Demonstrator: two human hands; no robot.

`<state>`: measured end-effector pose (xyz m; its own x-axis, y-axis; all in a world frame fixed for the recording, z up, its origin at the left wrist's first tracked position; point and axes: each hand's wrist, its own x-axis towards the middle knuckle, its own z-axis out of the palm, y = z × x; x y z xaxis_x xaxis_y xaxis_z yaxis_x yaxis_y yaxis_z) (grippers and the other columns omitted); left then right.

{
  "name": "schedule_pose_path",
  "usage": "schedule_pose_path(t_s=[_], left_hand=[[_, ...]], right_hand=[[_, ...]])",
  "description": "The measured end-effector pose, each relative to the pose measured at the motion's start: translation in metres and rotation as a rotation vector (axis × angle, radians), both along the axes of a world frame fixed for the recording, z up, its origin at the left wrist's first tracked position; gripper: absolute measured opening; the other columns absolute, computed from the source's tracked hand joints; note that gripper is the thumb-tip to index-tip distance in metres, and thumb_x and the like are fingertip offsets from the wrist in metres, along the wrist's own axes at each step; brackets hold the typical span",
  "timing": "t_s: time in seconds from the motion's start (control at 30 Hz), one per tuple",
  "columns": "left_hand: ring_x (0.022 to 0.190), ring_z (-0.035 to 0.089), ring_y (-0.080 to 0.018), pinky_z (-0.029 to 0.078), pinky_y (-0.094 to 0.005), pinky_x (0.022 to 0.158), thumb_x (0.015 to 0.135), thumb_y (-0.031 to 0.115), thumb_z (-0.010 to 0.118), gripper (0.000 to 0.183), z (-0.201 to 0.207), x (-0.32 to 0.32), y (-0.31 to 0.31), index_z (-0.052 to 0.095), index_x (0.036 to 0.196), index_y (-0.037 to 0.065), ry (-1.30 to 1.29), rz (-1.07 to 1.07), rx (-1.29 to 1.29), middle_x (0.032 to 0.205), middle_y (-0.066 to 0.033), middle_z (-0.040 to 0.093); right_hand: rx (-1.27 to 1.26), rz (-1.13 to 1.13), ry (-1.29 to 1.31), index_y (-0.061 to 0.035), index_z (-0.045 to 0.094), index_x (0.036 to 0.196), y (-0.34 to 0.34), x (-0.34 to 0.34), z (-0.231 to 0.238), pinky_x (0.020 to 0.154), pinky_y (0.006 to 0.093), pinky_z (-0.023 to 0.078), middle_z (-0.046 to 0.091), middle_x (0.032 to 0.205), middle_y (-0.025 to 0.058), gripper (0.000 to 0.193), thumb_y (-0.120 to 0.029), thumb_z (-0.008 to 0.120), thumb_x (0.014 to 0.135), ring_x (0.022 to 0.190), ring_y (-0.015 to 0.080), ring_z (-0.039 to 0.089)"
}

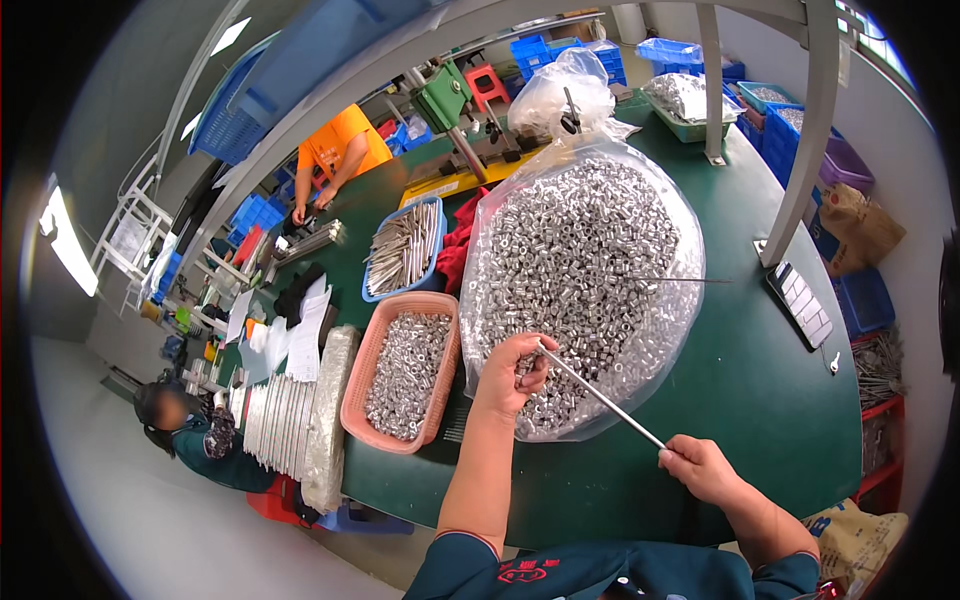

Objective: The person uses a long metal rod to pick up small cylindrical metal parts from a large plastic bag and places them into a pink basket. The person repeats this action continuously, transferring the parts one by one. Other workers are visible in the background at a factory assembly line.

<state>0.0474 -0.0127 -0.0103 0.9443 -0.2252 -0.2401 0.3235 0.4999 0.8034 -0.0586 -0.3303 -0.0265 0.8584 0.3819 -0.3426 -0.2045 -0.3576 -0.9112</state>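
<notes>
My right hand (702,468) is closed round the lower end of a slim, silvery metal rod (603,396). That rod slants up and left to my left hand (514,375), whose curled fingers pinch at its far tip. Shiny bits show at the left palm; whether they are held there or lie behind it, I cannot tell. Just beyond both hands, a big clear plastic bag (692,325) lies spread open, heaped with small metal sleeves (580,240). A thin dark wire (690,280) sticks out over the heap's right side.
Left of the bag stand a pink basket (352,410) of small metal parts and a blue basket (440,235) of rods. A keyboard-like device (800,305) lies near a frame post (805,150) on the right. Two people (345,145) work along the green table (640,510).
</notes>
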Motion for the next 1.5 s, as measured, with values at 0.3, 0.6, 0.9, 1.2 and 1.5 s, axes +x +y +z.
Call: schedule_pose_path(t_s=[0.3, 0.6, 0.9, 1.2, 1.5], left_hand=[[0.044, 0.036, -0.0055, 0.024, -0.0194, 0.039, 0.087, 0.036, 0.067, 0.037, -0.013, -0.001, -0.009, 0.063, 0.097, 0.000, -0.066, 0.039, -0.019, 0.064, -0.0018, 0.053], [0.046, 0.032, -0.0050, 0.023, -0.0196, 0.039, 0.090, 0.039, 0.063, 0.036, -0.025, -0.001, -0.026, 0.062, 0.102, 0.005, -0.013, 0.010, -0.407, 0.069, -0.0001, 0.048], [0.046, 0.035, -0.0044, 0.023, -0.0177, 0.039, 0.091, 0.033, 0.064, 0.040, -0.005, -0.006, -0.018, 0.061, 0.106, -0.004, -0.085, -0.034, 0.025, 0.067, -0.0018, 0.049], [0.049, 0.033, -0.0039, 0.023, -0.0170, 0.040, 0.096, 0.037, 0.052, 0.044, 0.003, -0.007, -0.028, 0.055, 0.114, -0.003, 0.134, -0.055, -0.145, 0.075, -0.0034, 0.050], [0.047, 0.033, -0.0050, 0.023, -0.0180, 0.039, 0.093, 0.017, 0.053, 0.025, 0.011, -0.004, -0.003, 0.054, 0.111, -0.001, 0.021, 0.013, -0.114, 0.072, -0.0047, 0.049]], right_hand=[[-0.016, -0.033, -0.042, 0.0007, 0.060, 0.086, 0.003, -0.003, 0.000, 0.049, 0.0285, 0.037, 0.050, 0.058, 0.0026, 0.023, -0.020, 0.057, 0.094, 0.053, 0.0098, 0.044], [0.004, -0.052, -0.050, 0.0006, 0.061, 0.086, 0.002, -0.003, -0.001, 0.050, 0.0287, 0.038, 0.049, 0.058, 0.0025, 0.022, -0.020, 0.058, 0.094, 0.053, 0.0099, 0.044], [-0.077, -0.077, -0.201, 0.0011, 0.060, 0.087, 0.005, -0.005, -0.003, 0.051, 0.0300, 0.039, 0.050, 0.058, 0.0044, 0.022, -0.020, 0.058, 0.094, 0.054, 0.0108, 0.047], [0.043, -0.138, -0.060, -0.0002, 0.060, 0.086, 0.002, -0.001, -0.004, 0.052, 0.0272, 0.039, 0.053, 0.062, 0.0015, 0.022, -0.021, 0.056, 0.094, 0.057, 0.0090, 0.046], [0.030, -0.042, 0.025, -0.0012, 0.061, 0.085, 0.001, 0.000, -0.003, 0.051, 0.0256, 0.037, 0.051, 0.062, -0.0010, 0.021, -0.020, 0.057, 0.094, 0.055, 0.0067, 0.044]])
